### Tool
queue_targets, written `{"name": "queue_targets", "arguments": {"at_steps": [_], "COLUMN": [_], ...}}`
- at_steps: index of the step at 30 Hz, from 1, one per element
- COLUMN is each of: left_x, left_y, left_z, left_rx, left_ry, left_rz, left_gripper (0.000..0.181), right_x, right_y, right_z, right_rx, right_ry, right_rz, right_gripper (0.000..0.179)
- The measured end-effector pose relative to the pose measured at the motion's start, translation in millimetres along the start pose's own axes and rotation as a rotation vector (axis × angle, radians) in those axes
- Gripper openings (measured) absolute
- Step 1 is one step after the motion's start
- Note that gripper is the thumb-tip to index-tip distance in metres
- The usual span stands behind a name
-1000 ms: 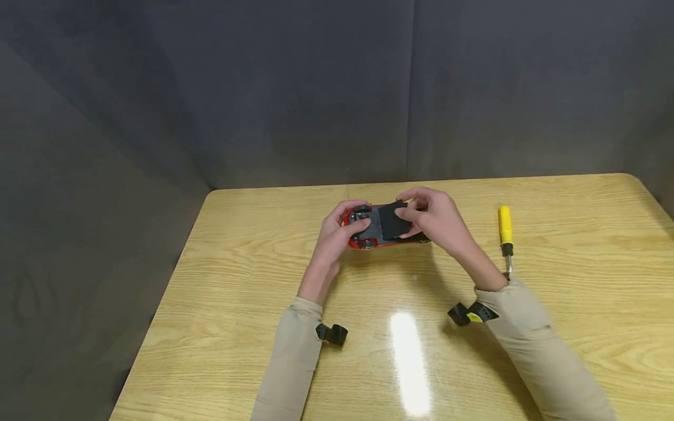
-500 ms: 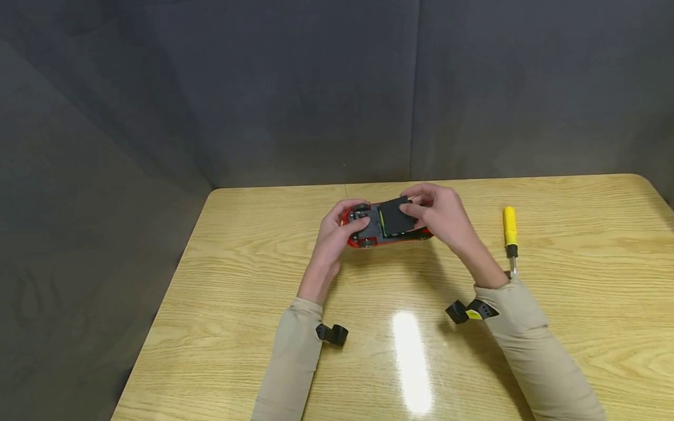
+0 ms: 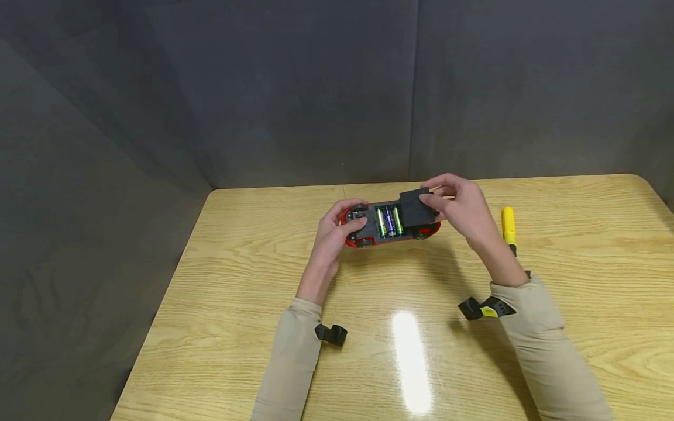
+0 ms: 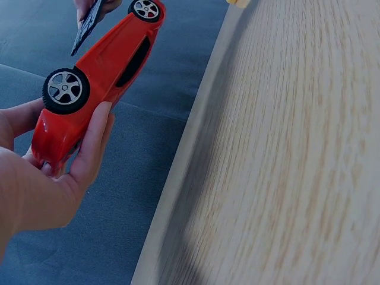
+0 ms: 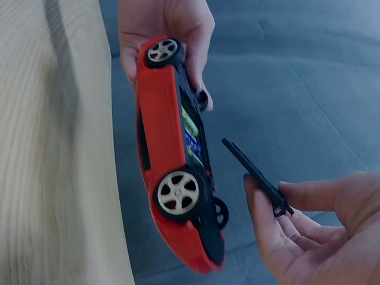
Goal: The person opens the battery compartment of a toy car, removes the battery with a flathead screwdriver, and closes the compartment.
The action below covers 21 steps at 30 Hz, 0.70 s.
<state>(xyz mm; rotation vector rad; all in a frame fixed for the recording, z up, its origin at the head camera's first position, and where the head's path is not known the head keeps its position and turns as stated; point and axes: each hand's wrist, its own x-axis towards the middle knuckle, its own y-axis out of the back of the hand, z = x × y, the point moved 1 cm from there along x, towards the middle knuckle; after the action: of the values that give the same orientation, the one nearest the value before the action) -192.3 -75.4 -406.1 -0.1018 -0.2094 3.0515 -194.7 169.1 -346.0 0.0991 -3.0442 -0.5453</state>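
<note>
At far L, see dk cloth (image 3: 89, 193), hanging down L side & all along behind light wood tabletop (image 3: 226, 280). Next, going R, see beige L sleeve (image 3: 289, 356), w/ small blk L cam (image 3: 338, 335) on inner side. Above that, L hand (image 3: 330, 237): clamped round L end of red toy car (image 4: 113, 59), thumb laid on underside, fingers wrapped along the side. Can't tell if gripping front or rear.

Then car itself: held up off tabletop, btwn both hands, lengthwise L to R, underside facing up in head view. On it, blk wheels (image 4: 65, 91) w/ silver spokes. Approx mid-underside, see 3 batts side by side: green batt (image 3: 381, 223), then purple-blue batt (image 3: 389, 221), then 2nd green batt (image 3: 397, 220). Nearer, on tabletop, bright glare (image 3: 412, 362).

Just R of batts, see blk cover (image 3: 416, 209), flat & squarish, overlapping R part of car in head view. In R wrist view, seen edge-on, tilted vs. car & apart from it, w/ a gap btwn.

Further R, R hand (image 3: 464, 211): pinching cover btwn thumb & fingers, well apart from L hand. Below, see blk R cam (image 3: 470, 309), w/ yellow patch, on beige R sleeve (image 3: 553, 351).

Also at R, beyond R wrist, see yellow-handled tool (image 3: 508, 227), lying on tabletop, lower part hidden behind R wrist. Can't tell type from visible part.
</note>
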Motion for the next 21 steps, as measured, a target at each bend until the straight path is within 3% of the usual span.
{"name": "queue_targets", "arguments": {"at_steps": [21], "left_x": [0.7], "left_y": [3.0], "left_z": [0.7], "left_rx": [-0.028], "left_ry": [0.002], "left_rz": [-0.002], "left_gripper": [0.037], "right_x": [-3.2], "right_y": [30.9], "right_z": [18.0], "right_rx": [-0.01], "right_ry": [-0.03], "right_rz": [0.102], "right_gripper": [0.031]}}
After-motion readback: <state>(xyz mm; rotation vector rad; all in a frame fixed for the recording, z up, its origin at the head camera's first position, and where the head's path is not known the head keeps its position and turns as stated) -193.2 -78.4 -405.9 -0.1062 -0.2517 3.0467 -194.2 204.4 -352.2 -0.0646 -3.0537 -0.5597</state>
